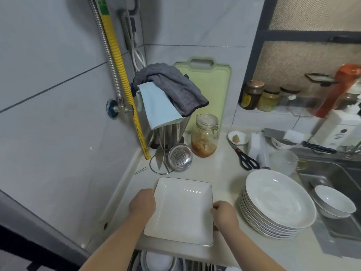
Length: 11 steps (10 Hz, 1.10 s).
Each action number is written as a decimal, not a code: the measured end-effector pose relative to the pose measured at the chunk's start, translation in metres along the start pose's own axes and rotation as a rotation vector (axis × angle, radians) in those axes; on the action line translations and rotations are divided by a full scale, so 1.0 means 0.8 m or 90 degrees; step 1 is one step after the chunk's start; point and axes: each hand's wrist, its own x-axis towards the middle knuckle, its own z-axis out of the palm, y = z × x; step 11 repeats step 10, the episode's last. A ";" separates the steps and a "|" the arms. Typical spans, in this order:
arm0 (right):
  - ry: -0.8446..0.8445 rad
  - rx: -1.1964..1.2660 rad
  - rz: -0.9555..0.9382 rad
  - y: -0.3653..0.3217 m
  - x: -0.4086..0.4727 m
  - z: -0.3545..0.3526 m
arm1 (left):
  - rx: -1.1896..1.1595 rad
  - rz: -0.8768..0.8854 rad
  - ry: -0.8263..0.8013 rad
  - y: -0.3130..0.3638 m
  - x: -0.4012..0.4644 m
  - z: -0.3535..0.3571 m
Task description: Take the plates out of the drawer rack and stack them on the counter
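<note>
A white square plate (181, 210) lies flat on the pale counter (220, 165) near its front edge. My left hand (142, 204) grips the plate's left rim and my right hand (224, 214) grips its right rim. To the right stands a stack of several round white plates (277, 204). Below the counter edge the open drawer rack (175, 264) shows white dishes, mostly hidden by my arms.
Behind the square plate are a metal strainer (180, 157), a glass jar (205, 135), scissors (244, 157) and a cloth-draped holder (170, 98). A sink (332, 177) on the right holds stacked white bowls (334, 202). The tiled wall closes the left side.
</note>
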 end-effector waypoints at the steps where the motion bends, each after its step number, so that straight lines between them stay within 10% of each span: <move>1: -0.012 0.002 0.001 0.002 0.003 0.000 | 0.022 -0.004 -0.010 0.004 0.002 0.004; 6: -0.011 -0.105 -0.004 0.010 0.013 0.006 | 0.036 -0.003 -0.007 0.009 0.001 0.007; 11: 0.057 -0.408 -0.301 -0.002 -0.034 -0.053 | 0.233 0.221 0.076 0.076 -0.057 -0.007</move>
